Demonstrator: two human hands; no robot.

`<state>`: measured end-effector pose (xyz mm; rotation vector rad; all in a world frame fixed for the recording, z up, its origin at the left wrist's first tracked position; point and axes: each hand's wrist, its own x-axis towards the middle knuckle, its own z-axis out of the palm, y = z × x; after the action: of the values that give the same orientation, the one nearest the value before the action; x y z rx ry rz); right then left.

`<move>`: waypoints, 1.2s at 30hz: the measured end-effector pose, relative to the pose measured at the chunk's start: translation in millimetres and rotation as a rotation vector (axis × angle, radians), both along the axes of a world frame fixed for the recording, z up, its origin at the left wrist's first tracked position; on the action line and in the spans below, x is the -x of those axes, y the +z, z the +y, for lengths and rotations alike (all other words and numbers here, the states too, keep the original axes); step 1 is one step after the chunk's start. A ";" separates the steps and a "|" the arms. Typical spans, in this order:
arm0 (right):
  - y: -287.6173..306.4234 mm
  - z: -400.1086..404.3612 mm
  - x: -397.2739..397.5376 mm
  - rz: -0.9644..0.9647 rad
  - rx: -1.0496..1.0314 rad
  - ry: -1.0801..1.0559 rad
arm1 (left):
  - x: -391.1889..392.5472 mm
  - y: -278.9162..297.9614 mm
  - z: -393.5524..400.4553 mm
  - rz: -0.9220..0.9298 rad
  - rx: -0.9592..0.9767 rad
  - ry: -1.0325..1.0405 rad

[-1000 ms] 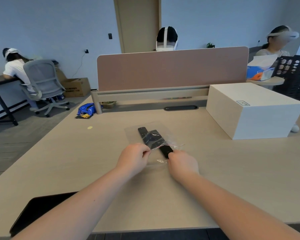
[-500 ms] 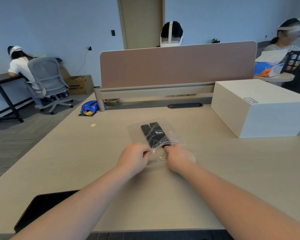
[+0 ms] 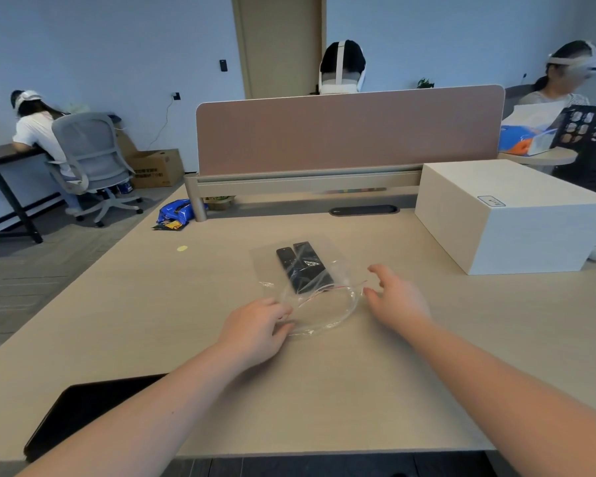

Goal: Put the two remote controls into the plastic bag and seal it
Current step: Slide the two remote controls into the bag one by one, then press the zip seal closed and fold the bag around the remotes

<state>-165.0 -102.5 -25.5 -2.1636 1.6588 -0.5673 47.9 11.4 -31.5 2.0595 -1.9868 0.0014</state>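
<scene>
A clear plastic bag [image 3: 324,313] lies on the beige desk [image 3: 324,390] in front of me. Two black remote controls [image 3: 303,266] rest side by side inside it, pointing away from me. The bag's mouth faces me and gapes in a wide loop. My left hand [image 3: 255,330] pinches the left side of the mouth. My right hand [image 3: 398,297] hovers at the right side of the mouth with fingers spread, holding nothing.
A large white box [image 3: 510,215] stands at the right. A black tablet [image 3: 83,414] lies at the near left edge. A pink divider panel [image 3: 348,129] closes the far side of the desk. Other people sit beyond it.
My right hand has let go of the second remote, which now lies fully inside the bag, and has pulled back to the right with fingers spread. The bag's mouth has widened.
</scene>
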 end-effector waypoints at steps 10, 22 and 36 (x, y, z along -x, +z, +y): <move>3.0 4.9 -10.2 -0.135 -0.027 0.232 | 0.8 -2.6 9.6 0.067 0.043 -0.006; 12.3 17.1 1.8 0.526 0.243 0.252 | -0.9 -1.5 18.1 0.095 0.220 0.062; 9.0 50.3 -39.0 0.427 0.450 0.588 | -13.5 -12.8 25.5 -0.016 0.358 0.011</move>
<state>-126.1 -52.3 -16.5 -3.1021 1.0139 -0.3335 61.4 36.9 -44.3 1.8433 -1.8263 0.3501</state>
